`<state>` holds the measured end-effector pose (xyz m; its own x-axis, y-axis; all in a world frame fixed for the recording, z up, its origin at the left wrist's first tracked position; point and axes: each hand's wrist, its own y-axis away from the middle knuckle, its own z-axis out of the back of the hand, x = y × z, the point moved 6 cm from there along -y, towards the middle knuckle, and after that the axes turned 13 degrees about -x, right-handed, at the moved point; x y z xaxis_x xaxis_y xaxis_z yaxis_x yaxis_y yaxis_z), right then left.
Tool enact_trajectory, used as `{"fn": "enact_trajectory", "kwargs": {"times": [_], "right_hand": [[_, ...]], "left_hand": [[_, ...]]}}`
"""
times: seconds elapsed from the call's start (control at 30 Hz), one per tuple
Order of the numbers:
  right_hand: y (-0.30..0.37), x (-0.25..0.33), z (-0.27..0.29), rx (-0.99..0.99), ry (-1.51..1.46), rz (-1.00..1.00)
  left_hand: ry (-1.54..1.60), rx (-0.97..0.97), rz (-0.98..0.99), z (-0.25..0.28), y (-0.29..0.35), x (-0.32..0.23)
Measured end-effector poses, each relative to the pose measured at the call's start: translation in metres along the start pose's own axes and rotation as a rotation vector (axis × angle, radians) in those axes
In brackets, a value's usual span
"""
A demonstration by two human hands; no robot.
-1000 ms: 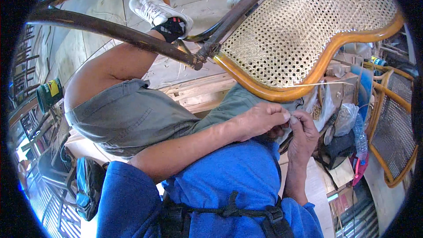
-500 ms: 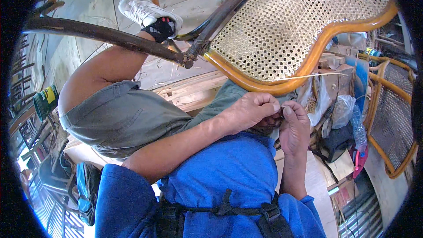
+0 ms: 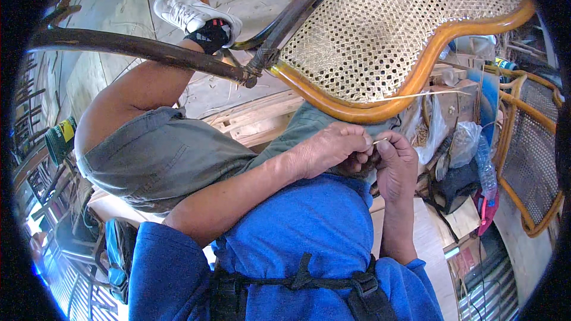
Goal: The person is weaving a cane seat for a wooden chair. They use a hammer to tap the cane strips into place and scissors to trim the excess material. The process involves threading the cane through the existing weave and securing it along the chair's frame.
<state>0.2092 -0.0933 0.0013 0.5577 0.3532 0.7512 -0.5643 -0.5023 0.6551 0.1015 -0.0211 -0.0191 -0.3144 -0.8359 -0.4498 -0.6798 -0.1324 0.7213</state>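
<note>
In front of my lap, my left hand and my right hand meet with fingertips pinched. Between them is a thin pale strip, with only a short bit showing; the fingers hide the rest. Just beyond the hands stands a woven cane panel with open holes, set in a wavy, glossy orange-brown frame. Neither hand touches this frame. One loose pale cane strand sticks out rightward across the frame's lower edge.
A dark pole, lashed at a joint, crosses over my bent leg. Rightward are a plastic bottle, plastic bags and another cane-panelled frame. A green container stands at far left, above a teal-and-black bag.
My left hand's fingers have shifted slightly left and turned, and the strip between the fingertips shows a little more. The cane panel and frame sit slightly higher in view.
</note>
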Motion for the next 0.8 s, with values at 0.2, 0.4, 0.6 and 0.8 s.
{"fn": "enact_trajectory", "kwargs": {"times": [0.2, 0.4, 0.6, 0.8], "right_hand": [[0.001, 0.001, -0.003, -0.070, -0.069, -0.034], [0.006, -0.005, -0.008, 0.041, -0.232, -0.323], [0.003, 0.000, -0.006, -0.062, -0.068, -0.121], [-0.002, 0.042, 0.017, -0.191, 0.253, 0.270]], "left_hand": [[-0.223, -0.116, -0.310, -0.002, 0.005, -0.015], [-0.135, -0.069, -0.252, 0.002, 0.001, -0.007], [-0.338, -0.162, -0.338, 0.006, 0.003, -0.018], [-0.632, -0.393, -0.816, 0.007, -0.011, -0.098]]}}
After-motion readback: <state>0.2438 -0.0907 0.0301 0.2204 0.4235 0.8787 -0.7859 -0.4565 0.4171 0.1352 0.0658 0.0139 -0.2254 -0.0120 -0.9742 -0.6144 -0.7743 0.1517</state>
